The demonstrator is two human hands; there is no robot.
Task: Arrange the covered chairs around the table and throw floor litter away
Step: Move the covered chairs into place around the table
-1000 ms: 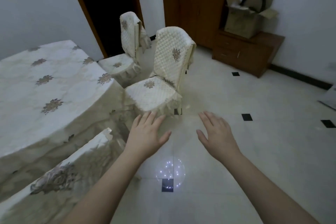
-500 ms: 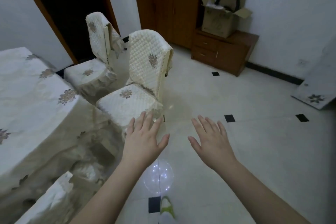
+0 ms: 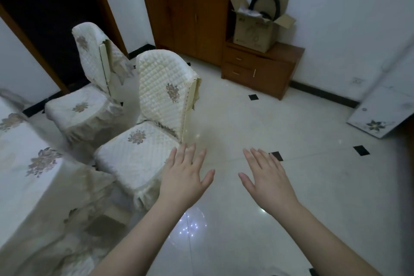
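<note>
Both the left hand and right hand are held spread, empty, at frame centre beside the nearer covered chair.

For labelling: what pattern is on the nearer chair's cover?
Cream quilted nearer chair's cover with brownish flower motifs; head view.

Covered chairs on tiled floor

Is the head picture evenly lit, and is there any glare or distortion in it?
Head view: dim, bluish light; the doorway is black. A cluster of small light reflections glares on the glossy floor between the forearms. Wide-angle bending tilts the wooden cabinet. The tablecloth is soft at the left edge.
</note>
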